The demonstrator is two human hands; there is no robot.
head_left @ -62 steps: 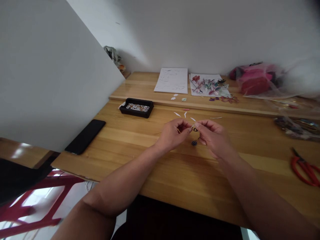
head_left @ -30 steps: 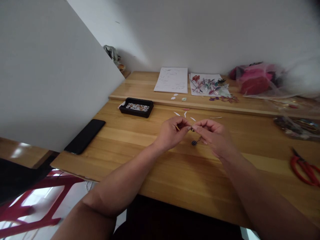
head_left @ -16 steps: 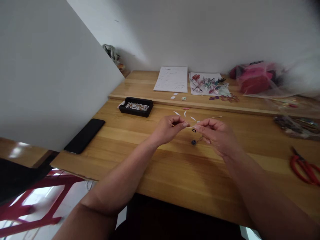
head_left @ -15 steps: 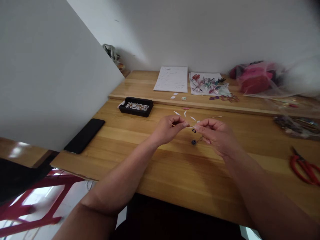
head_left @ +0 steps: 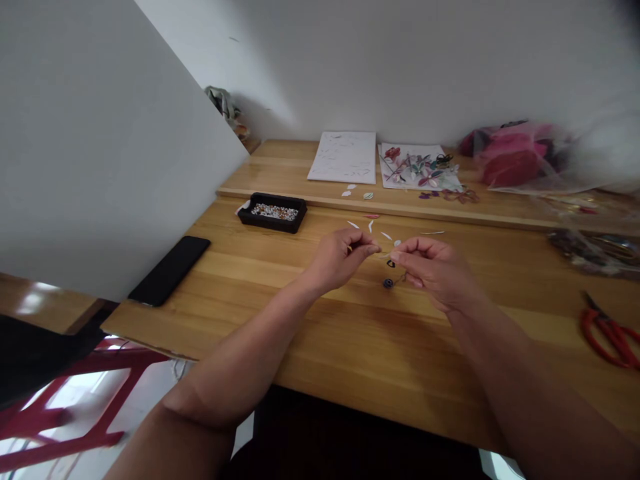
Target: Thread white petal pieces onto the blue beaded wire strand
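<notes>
My left hand (head_left: 345, 260) and my right hand (head_left: 430, 270) face each other above the table, fingertips pinched. Between them runs a thin pale strip (head_left: 385, 255), gripped at both ends; its exact kind is too small to tell. Below my right fingers is a small dark spool (head_left: 389, 283), with a thin strand leading up toward that hand. A small black loop (head_left: 391, 264) shows just under the strip. Past the hands lie several slim white petal-shaped pieces (head_left: 387, 236) and a pink one (head_left: 371, 216).
A black tray (head_left: 295, 227) of beads stands left, with a black phone (head_left: 170, 270) nearer the edge. Red-handled scissors (head_left: 610, 333) lie right. On the raised shelf are a white sheet (head_left: 344, 160), a sheet with flower pieces (head_left: 420, 168) and a bag of pink material (head_left: 515, 157).
Both hands keep their pinch and have shifted only very slightly. The pale strip between them has turned a little, and the black loop beneath it shows slightly differently.
</notes>
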